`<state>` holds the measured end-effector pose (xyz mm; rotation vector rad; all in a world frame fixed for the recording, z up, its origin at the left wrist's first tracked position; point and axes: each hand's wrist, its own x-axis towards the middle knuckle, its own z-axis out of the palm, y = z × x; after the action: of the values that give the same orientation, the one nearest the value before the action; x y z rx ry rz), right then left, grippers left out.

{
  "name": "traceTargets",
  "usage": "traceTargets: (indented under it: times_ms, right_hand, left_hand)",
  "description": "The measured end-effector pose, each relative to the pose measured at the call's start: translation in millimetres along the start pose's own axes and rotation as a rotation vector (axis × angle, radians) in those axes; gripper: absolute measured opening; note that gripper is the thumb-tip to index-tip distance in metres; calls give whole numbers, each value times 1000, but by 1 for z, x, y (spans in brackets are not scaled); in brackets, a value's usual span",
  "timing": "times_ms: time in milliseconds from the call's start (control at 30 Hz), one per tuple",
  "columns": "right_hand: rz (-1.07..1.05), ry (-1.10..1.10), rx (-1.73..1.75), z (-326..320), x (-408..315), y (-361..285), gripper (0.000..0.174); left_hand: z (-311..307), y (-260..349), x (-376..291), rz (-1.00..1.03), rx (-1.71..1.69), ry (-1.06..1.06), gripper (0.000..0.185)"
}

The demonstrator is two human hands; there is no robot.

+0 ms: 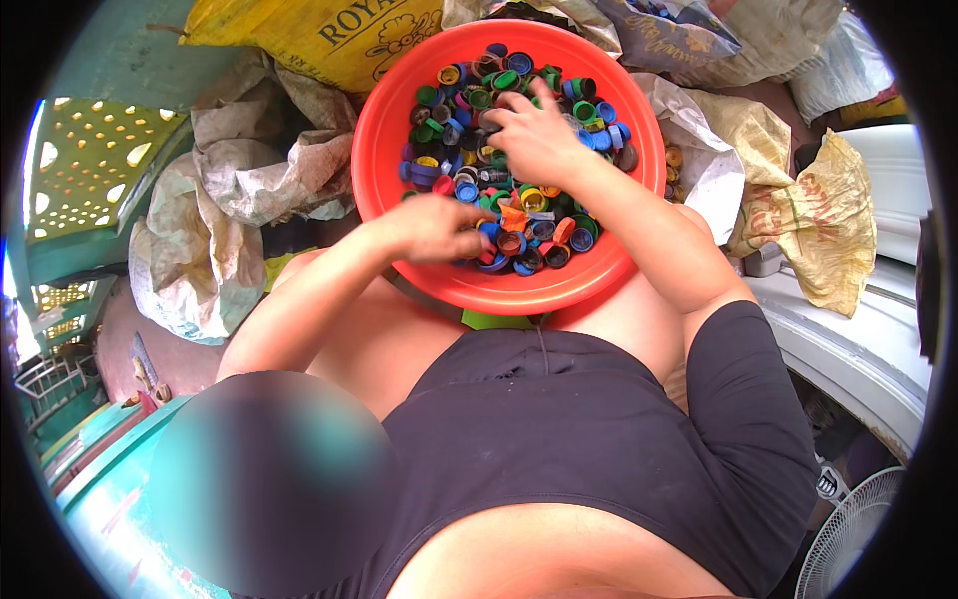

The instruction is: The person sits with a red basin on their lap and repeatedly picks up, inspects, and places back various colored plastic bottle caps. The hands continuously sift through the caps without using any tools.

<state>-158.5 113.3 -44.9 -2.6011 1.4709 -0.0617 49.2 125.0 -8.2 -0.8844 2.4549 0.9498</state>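
Observation:
A wide red plastic basin (382, 217) rests on the person's lap, with many loose plastic bottle caps (465, 192) inside, in blue, green, yellow, black, orange and red. My left hand (449, 228) reaches over the basin's near left side, its fingers curled and blurred at the caps; whether it grips one cannot be told. My right hand (531, 138) is over the caps in the upper right part of the basin, fingers spread and touching the pile, with no cap seen held. An orange piece (513, 217) lies among the caps between the hands.
Crumpled woven sacks (277, 165) stand left of the basin, a yellow printed sack (374, 37) behind it, and more sacks (808, 217) to the right. A white ledge (831, 344) runs along the right side. A fan's guard (853, 531) and a wrench (829, 483) are at the lower right.

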Motion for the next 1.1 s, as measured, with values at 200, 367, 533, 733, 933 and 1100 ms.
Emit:
traceTargets:
  times_ms: [200, 367, 533, 733, 933, 1100]
  right_hand:
    - [11, -178, 191, 49, 41, -29, 15]
    - [35, -195, 97, 64, 48, -31, 15]
    - [147, -303, 139, 46, 40, -29, 19]
    - [31, -406, 131, 39, 48, -31, 19]
    - [49, -479, 10, 47, 56, -39, 20]
    - [27, -390, 173, 47, 51, -42, 22]
  left_hand:
    - [9, -48, 48, -215, 352, 342, 20]
    - [27, -48, 65, -372, 314, 376, 26]
    - [23, -43, 59, -332, 172, 253, 33]
    - [29, -33, 49, -264, 118, 157, 40]
    - [-7, -36, 23, -313, 93, 255, 37]
    - [-33, -68, 18, -344, -551, 443, 29]
